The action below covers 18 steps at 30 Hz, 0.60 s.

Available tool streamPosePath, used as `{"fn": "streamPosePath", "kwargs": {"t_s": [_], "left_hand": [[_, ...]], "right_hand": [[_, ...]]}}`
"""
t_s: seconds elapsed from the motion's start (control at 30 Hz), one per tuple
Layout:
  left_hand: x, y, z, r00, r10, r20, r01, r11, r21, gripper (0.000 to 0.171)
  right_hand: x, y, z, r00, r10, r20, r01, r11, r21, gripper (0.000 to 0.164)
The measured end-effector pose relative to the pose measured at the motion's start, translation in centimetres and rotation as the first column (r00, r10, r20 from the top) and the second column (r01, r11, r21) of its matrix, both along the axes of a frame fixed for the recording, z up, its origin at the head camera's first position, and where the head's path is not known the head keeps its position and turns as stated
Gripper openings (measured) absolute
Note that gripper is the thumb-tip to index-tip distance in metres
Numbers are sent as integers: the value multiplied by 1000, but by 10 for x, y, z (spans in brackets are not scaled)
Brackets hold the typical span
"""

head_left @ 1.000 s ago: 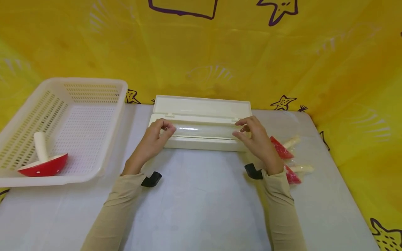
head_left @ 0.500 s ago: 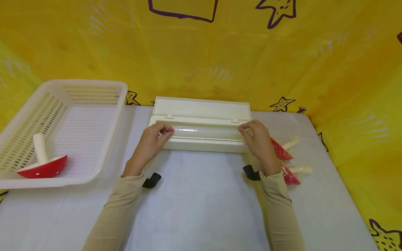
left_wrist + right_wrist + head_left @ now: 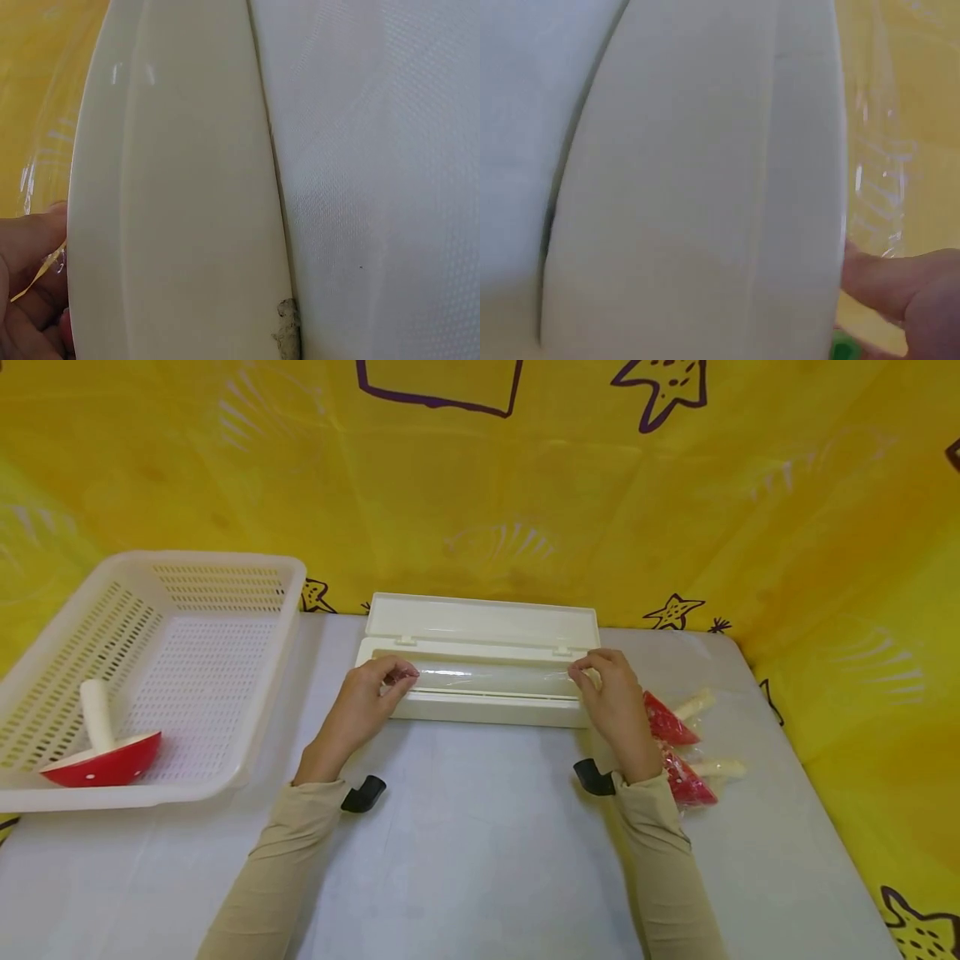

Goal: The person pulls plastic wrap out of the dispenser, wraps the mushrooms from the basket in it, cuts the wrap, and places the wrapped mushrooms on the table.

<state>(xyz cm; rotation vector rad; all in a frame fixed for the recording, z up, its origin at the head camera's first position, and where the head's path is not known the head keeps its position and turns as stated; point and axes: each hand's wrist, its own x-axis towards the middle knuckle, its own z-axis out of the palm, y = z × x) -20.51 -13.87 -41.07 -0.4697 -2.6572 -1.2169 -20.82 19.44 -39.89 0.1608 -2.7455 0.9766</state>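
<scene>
A cream cling film dispenser (image 3: 487, 711) lies across the table with its lid (image 3: 483, 620) tipped back. Clear cling film (image 3: 495, 678) shows as a shiny roll in its trough. At the left end, my left hand (image 3: 363, 697) pinches the film's edge between thumb and fingers. My right hand (image 3: 615, 706) pinches the film near the right end. In the left wrist view, creased film (image 3: 26, 180) rises by the thumb (image 3: 34, 236), behind the dispenser's front wall. Film (image 3: 877, 180) also shows beside the thumb (image 3: 900, 281) in the right wrist view; some fingertips are hidden.
A white plastic basket (image 3: 281, 643) at left holds a red, white-dotted, mushroom-like piece (image 3: 105, 764) with a white handle. Two similar red pieces wrapped in clear plastic, a farther one (image 3: 670, 720) and a nearer one (image 3: 690, 783), lie beside my right forearm. Yellow cloth (image 3: 480, 477) hangs behind the table.
One second ago both hands were over the trough with thumbs and fingers apart. They have since pinched together on the film. The right hand has shifted slightly left.
</scene>
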Motion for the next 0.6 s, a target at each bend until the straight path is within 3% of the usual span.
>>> {"fn": "streamPosePath", "kwargs": {"t_s": [0.33, 0.47, 0.6], "left_hand": [[3, -1, 3, 999, 5, 49, -7, 999, 32, 11], [3, 1, 4, 997, 43, 57, -46, 997, 56, 14], [3, 2, 6, 995, 80, 67, -86, 992, 96, 15]], "right_hand": [[-11, 6, -15, 985, 71, -160, -87, 991, -97, 17], [-13, 7, -17, 983, 86, -161, -110, 984, -144, 17], [-14, 6, -17, 974, 76, -212, -99, 990, -97, 17]]}}
